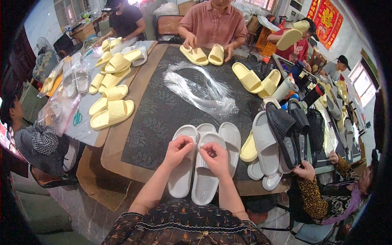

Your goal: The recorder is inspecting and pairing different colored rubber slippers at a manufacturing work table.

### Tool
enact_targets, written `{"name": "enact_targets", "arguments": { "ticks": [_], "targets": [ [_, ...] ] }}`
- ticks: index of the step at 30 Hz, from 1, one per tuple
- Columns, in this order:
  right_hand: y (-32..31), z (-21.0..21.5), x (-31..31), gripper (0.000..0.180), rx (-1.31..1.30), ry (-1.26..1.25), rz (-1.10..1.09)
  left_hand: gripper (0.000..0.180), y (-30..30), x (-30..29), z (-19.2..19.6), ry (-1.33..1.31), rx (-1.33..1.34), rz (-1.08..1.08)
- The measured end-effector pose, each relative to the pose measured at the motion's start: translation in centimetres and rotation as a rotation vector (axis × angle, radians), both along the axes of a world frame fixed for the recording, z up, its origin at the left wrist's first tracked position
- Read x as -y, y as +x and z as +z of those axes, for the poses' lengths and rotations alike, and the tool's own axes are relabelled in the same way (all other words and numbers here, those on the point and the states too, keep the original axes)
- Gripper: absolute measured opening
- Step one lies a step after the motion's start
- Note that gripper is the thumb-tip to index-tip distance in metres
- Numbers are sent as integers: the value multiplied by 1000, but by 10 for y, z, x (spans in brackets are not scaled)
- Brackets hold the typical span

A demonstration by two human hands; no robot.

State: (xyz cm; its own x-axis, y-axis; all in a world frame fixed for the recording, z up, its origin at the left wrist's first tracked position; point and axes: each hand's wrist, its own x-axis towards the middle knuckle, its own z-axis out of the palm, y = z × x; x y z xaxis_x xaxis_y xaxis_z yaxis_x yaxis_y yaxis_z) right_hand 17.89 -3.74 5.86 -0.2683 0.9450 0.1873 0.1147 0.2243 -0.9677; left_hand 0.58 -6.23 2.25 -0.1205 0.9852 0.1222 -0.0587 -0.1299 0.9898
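A pair of light grey slide slippers lies at the near edge of the table, soles down: one grey slipper (179, 181) under my left hand (181, 149), another grey slipper (205, 185) under my right hand (213, 157). Both hands hover over the ribbed straps with fingertips pinched together, close to each other. Whatever thin thing they hold, if anything, is too small to make out. Right behind them rests another grey slipper (231, 136), and part of one more shows between. Further off, a loose coil of clear plastic strands (200, 90) is spread on the dark mat (151, 130).
Yellow slippers (112, 115) line the left table. Across from me, a person (214, 20) handles a yellow pair (195, 55). On my right are piled grey and black slippers (281, 134), with a person's hand (305, 170) touching them. Green scissors (77, 118) lie at left.
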Motion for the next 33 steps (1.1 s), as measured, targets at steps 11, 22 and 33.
{"name": "enact_targets", "arguments": {
  "ticks": [11, 22, 33],
  "targets": [
    [2, -11, -1, 8, -3, -36, 24, 7, 5, 2, -4, -30, 121, 33],
    [2, -17, -1, 9, 7, 23, 29, 4, 1, -3, -5, 197, -144, 2],
    [3, -19, -1, 8, 9, 23, 29, 5, 1, -6, -4, 341, -266, -21]
  ]
}}
